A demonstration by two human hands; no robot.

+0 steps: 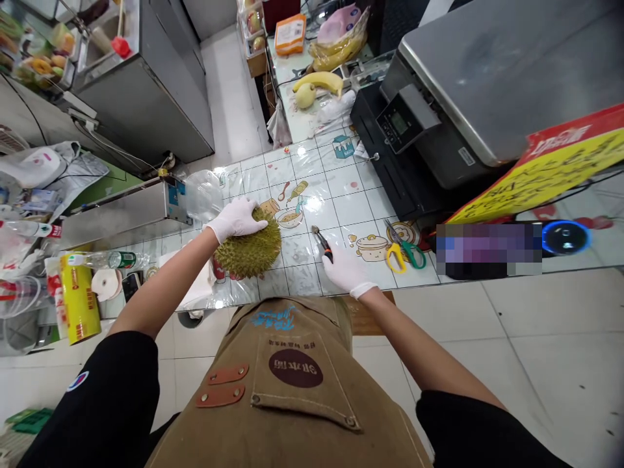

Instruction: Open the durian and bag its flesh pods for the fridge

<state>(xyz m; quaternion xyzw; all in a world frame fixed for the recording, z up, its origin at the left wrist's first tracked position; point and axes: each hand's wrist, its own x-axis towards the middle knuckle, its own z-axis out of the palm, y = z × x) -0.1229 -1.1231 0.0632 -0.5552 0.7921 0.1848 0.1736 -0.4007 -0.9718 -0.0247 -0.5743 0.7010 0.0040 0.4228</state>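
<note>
A spiky green-brown durian (253, 250) sits on the patterned counter in front of me. My left hand (240, 220), in a white glove, grips it from above at its far left side, with the fingers curved over the spines. In my white-gloved right hand (347, 265) is a pair of pliers (322, 243) with black and orange handles. Their metal tip points away from me, toward the far left, apart from the durian. Part of the handles is hidden by the hand. To the right of that hand lie scissors (407, 252) with yellow and green handles.
A black-based scale (390, 149) with a metal top stands at the right, beside a red and yellow sign (550, 159). Bananas (319, 82) lie at the back. Leftward are a metal wrapping machine (127, 209), a plastic bottle (102, 260) and a yellow film roll (79, 299).
</note>
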